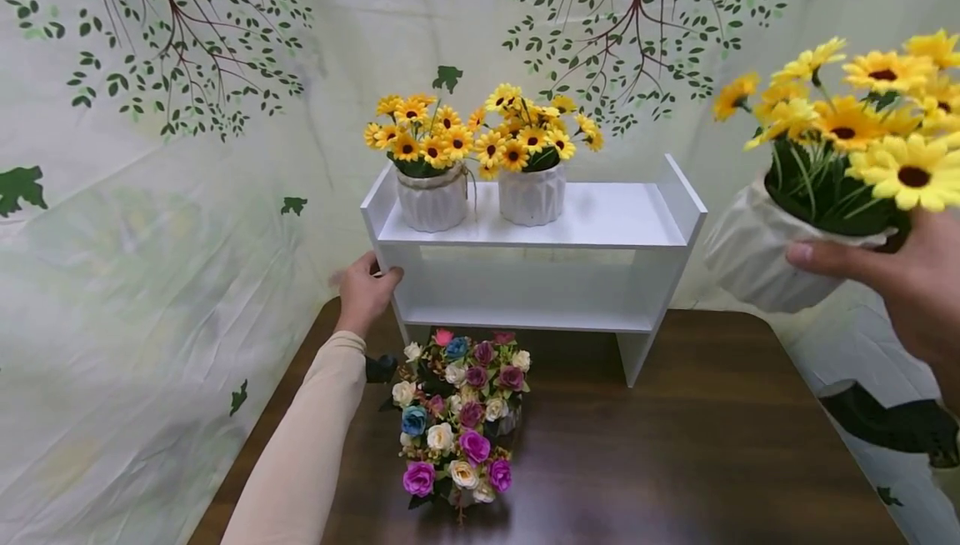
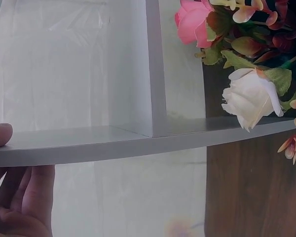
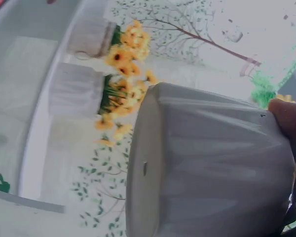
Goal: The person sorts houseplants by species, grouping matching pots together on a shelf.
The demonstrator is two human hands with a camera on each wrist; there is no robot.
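My right hand (image 1: pixel 918 287) grips the rim of a white ribbed flower pot (image 1: pixel 780 245) with yellow daisy-like flowers (image 1: pixel 862 112), tilted in the air right of the shelf. The pot's underside faces the right wrist camera, its wall (image 3: pixel 222 163) filling much of that view. My left hand (image 1: pixel 365 291) pinches the left side panel of a white two-tier shelf (image 1: pixel 525 320), thumb on one face and fingers (image 2: pixel 39 192) on the other. On the top tier stand two similar pots, one with twine (image 1: pixel 432 199) at left and one (image 1: pixel 532 195) near the middle.
Artificial roses (image 1: pixel 465 420) in purple, cream and blue stand before the shelf's left leg on the dark wooden table (image 1: pixel 675 453). A pale curtain (image 1: pixel 150 278) printed with leafy branches hangs behind. The top tier's right part (image 1: pixel 622 212) is bare white board.
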